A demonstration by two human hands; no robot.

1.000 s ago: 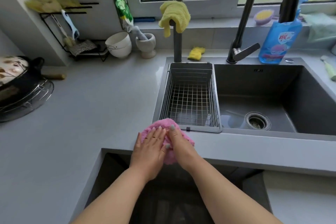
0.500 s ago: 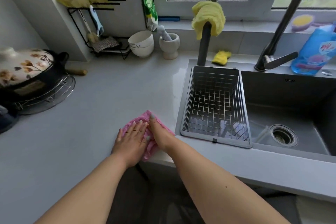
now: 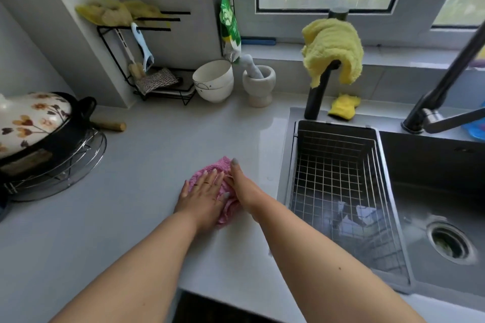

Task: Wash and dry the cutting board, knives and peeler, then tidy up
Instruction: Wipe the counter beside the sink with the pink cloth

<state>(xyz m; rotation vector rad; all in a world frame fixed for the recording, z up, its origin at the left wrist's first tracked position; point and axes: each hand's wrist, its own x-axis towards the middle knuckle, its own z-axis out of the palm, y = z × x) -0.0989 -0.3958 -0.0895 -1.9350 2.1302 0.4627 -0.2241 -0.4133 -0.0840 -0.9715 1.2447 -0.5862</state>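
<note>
Pale grey stone countertop (image 3: 136, 165) fills the left and near part of the view, running right to a dark sink (image 3: 433, 191) under a window. Both hands lie on a crumpled pink terry cloth (image 3: 210, 169) on the counter, just left of the sink edge. The left hand (image 3: 203, 198) is flat on the cloth with straight fingers spread slightly, palm down. The right hand (image 3: 242, 185) rests beside it and partly over it, fingers straight and pointing away, its thumb crossing onto the left hand's side; neither hand curls round the cloth.

A rectangular steel wire draining basket (image 3: 338, 186) sits in the left part of the sink, with the round drain (image 3: 450, 242) to its right. At the far edge stand a black post (image 3: 319, 92) draped with a yellow fluffy cloth (image 3: 332, 47), a small yellow sponge (image 3: 343, 106) on the ledge beside it, and a black tap (image 3: 441, 92) further right.

Far left against the tiled wall is a black wire rack (image 3: 147, 65), from which a white-and-blue peeler (image 3: 143, 46) hangs; yellow rags lie on top of the rack. To its right sit stacked white bowls (image 3: 214, 81) and a stone mortar with pestle (image 3: 258, 81). At the left edge a floral-lidded black pot (image 3: 36, 123) rests on a round wire trivet (image 3: 65, 165).
</note>
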